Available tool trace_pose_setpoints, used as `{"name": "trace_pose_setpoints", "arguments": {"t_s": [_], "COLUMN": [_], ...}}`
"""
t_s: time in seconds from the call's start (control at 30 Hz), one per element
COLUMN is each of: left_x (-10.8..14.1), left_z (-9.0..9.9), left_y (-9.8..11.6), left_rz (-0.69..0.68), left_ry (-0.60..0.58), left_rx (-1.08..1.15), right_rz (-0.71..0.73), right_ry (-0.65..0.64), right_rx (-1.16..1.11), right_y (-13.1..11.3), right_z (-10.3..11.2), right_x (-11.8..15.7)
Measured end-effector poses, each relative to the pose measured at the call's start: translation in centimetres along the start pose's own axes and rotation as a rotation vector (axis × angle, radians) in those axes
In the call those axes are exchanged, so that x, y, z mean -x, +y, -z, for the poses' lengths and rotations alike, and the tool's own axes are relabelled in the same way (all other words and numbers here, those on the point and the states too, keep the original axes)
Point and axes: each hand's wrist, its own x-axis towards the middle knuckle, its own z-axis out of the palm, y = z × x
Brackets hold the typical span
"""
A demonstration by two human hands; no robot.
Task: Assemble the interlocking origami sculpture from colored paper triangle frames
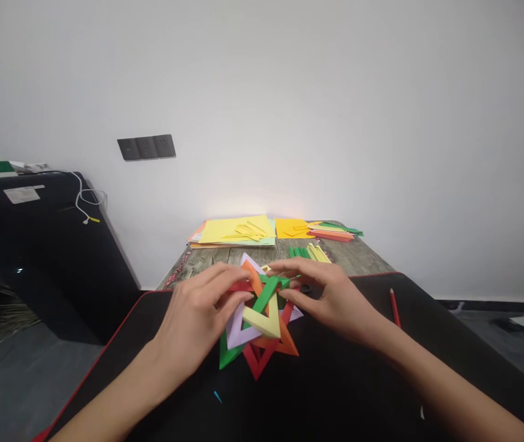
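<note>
A folded-paper star (262, 325) made of interlocked strips in green, red, orange, lilac and pale yellow is held above the black mat, in the middle of the view. My left hand (199, 310) grips its left side, thumb and fingers closed about a red and orange strip. On the opposite side, my right hand (324, 291) pinches a green strip near the top of the star. My fingers hide part of the upper strips. Pointed corners of the star stick out below and between both hands.
Behind lie stacked coloured paper sheets (211, 232), cut strips (335, 232) and folded green and yellow strips (317, 253). A red pencil (395, 308) rests right on the black mat (335, 393). A blue scrap (217, 396) lies near the front. A dark cabinet (45, 245) stands left.
</note>
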Motion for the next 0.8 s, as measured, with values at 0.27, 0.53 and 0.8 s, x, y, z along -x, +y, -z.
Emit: {"name": "trace_pose_setpoints", "arguments": {"t_s": [0.27,0.53,0.8], "left_x": [-3.8,-0.7,0.9], "left_z": [1.9,0.6,-1.1], "left_y": [-1.0,1.1,0.7], "left_rz": [0.047,0.172,0.101], "left_ry": [-0.306,-0.380,-0.157], "left_rx": [0.106,0.202,0.029], "right_rz": [0.101,-0.041,0.015], "right_ry": [-0.020,0.240,0.205], "right_rx": [-0.009,0.060,0.094], "right_y": [-0.3,-1.2,-2.0], "right_z": [-0.2,-0.5,-2.9], "right_x": [-0.4,2.9,2.9]}}
